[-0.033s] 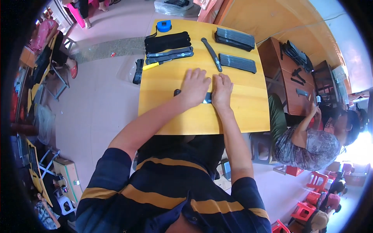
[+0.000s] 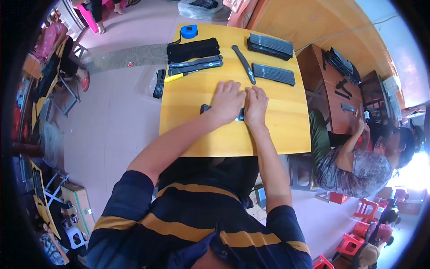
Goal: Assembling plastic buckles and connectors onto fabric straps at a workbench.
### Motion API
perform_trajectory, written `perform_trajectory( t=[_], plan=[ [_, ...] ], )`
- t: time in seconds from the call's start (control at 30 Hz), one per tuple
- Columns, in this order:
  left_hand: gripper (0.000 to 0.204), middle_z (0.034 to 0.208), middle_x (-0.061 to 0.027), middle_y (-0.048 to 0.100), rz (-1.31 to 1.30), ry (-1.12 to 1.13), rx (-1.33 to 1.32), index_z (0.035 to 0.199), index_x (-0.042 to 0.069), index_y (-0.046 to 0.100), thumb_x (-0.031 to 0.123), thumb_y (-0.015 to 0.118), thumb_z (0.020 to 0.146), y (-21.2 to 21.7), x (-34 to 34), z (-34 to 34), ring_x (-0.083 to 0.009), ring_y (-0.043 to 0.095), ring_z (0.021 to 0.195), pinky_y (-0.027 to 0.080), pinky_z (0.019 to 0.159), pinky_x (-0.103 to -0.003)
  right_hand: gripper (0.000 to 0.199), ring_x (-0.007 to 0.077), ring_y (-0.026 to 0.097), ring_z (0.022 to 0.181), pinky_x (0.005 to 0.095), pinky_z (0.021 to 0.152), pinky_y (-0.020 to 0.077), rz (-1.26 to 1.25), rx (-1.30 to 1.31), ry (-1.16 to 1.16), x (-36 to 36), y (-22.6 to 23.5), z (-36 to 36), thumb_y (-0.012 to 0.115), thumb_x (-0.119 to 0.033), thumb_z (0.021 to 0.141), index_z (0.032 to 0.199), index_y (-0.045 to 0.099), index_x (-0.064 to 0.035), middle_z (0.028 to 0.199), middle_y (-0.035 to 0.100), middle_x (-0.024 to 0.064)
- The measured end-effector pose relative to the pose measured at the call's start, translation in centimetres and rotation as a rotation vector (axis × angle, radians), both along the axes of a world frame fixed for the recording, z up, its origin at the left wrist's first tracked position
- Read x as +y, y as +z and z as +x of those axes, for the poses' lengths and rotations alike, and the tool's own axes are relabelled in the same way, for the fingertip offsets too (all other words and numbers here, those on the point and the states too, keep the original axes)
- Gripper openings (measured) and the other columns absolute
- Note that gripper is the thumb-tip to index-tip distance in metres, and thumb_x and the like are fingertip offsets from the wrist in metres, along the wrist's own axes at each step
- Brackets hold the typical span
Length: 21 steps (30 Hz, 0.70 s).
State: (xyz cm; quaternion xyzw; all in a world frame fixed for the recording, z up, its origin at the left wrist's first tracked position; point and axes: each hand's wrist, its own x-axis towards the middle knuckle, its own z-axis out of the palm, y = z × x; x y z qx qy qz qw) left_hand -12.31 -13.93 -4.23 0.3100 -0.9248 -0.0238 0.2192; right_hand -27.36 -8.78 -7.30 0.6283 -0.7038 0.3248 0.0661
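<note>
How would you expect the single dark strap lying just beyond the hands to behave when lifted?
The strap looks thin and narrow, so it is probably light and rather floppy. Lying flat on the table, it seems unlikely to roll if nudged.

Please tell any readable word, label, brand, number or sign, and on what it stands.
None legible.
Two grey straps: pale print, too small.
Single grey strap: round mark, too small.
Strap under left hand and right hand: pale print, too small.
Blue tape measure: dark face, unreadable.
</note>
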Motion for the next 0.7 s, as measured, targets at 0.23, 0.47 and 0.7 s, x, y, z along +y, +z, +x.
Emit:
perform_trajectory(
  t=[0.23,0.47,0.7],
  plan=[
    [0.035,0.136,-0.0183,0.056,0.103,-0.038,0.045,0.121,0.007,0.066,0.027,0.066,0.092,-0.3,-1.0,0.6,-0.0393,0.045,0.137,0.029,0.116,-0.057,0.045,0.0388,0.046,0.135,0.0678,0.112,0.0319,0.089,-0.004,-0.042,0.5,0.4,0.0,0.062,-0.002,0.09,0.134,0.058,-0.0079,0.138,0.053,0.0161],
    [0.031,0.136,-0.0183,0.057,-0.013,0.104,0.152,0.114,0.007,0.069,0.025,0.07,0.088,-1.3,-2.4,6.3,-0.0388,0.047,0.135,0.032,0.115,-0.058,0.048,0.0399,0.043,0.139,0.0704,0.116,0.0261,0.151,0.018,-0.08,0.5,1.0,-0.2,0.061,0.002,0.088,0.135,0.057,-0.0076,0.14,0.052,0.0166],
    [0.035,0.134,-0.0188,0.057,0.003,0.125,0.135,0.12,0.005,0.066,0.018,0.07,0.088,-1.1,-2.5,9.8,-0.0399,0.048,0.134,0.035,0.113,-0.059,0.039,0.0402,0.043,0.139,0.0713,0.114,0.0275,0.166,-0.002,-0.085,0.5,1.4,-0.2,0.06,-0.003,0.093,0.132,0.059,-0.0071,0.138,0.053,0.0181]
  ],
)
